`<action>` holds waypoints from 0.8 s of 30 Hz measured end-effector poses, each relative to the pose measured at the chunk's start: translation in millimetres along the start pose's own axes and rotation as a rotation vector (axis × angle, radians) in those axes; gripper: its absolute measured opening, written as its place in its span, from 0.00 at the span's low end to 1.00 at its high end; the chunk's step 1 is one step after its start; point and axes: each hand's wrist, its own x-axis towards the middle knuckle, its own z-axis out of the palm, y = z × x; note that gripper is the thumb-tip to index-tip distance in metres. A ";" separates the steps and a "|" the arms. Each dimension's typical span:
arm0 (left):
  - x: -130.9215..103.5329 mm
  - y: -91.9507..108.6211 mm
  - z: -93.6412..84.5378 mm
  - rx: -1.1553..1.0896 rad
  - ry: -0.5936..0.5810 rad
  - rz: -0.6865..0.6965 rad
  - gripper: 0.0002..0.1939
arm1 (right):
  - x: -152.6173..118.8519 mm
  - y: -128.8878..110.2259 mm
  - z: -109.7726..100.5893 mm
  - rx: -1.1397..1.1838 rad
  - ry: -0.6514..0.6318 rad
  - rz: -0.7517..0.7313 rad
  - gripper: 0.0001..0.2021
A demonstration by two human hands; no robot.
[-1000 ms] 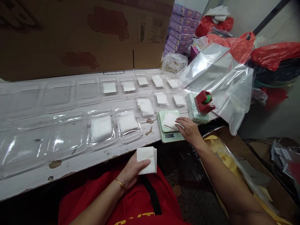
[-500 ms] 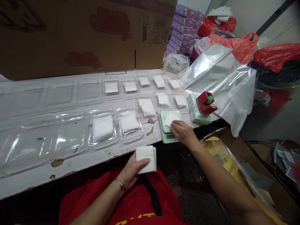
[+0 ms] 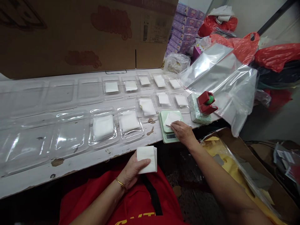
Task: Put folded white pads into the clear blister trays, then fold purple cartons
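Observation:
My left hand (image 3: 138, 165) grips a stack of white square sheets (image 3: 146, 153) in front of my lap, thumb across the top. They look like paper or thin cloth; I cannot tell which. On the table's front edge sits a pale green digital scale (image 3: 165, 136), its display partly lit. A few white square sheets (image 3: 172, 117) lie fanned on its pan. My right hand (image 3: 182, 131) has its fingers closed at the near corner of those sheets, fingertips partly hidden. Left of the scale, similar piles rest in clear plastic trays (image 3: 128, 136).
A red tape dispenser (image 3: 206, 104) stands on a small patterned box (image 3: 195, 115) right of the scale. Clear plastic sheeting (image 3: 225, 84) drapes over the table's right end. Behind the trays rises a large cardboard box (image 3: 93, 37). Purple boxes (image 3: 185, 29) are stacked at the back.
My right hand has shifted slightly to the left at the scale, and the sheets there look a little more spread. The left hand with its stack has hardly moved.

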 end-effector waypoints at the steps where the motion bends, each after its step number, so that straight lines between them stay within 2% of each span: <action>1: -0.2 0.1 0.5 -0.001 0.006 -0.002 0.25 | 0.3 0.5 0.1 0.005 -0.002 0.005 0.10; 6: -1.5 0.7 3.5 -0.001 0.022 -0.010 0.25 | 3.7 -1.6 1.8 0.036 0.015 0.038 0.10; 9: -2.6 1.4 6.0 0.000 0.025 -0.011 0.25 | 9.1 3.3 -2.7 0.101 0.093 0.093 0.09; 11: -2.9 1.8 7.2 0.009 0.030 -0.013 0.24 | 13.2 13.9 -11.9 0.183 0.207 0.186 0.09; 14: -1.8 1.8 7.1 0.021 0.021 -0.017 0.24 | 15.3 32.7 -33.0 0.403 0.396 0.408 0.09; 16: -0.4 0.9 6.4 0.024 0.001 -0.018 0.23 | 11.8 35.3 -45.6 0.607 0.456 0.519 0.11; 18: 0.9 -0.7 6.4 0.024 -0.010 -0.021 0.22 | 3.5 22.6 -52.0 0.773 0.426 0.538 0.11; 20: 1.8 -2.5 7.6 0.023 -0.014 -0.031 0.22 | -8.9 -5.6 -50.5 0.830 0.338 0.486 0.09; 22: 2.2 -4.3 9.5 0.014 -0.015 -0.035 0.23 | -24.7 -43.8 -42.9 0.774 0.245 0.372 0.08; 24: 2.3 -5.8 11.1 0.002 -0.014 -0.032 0.24 | -42.3 -83.4 -33.0 0.639 0.199 0.167 0.08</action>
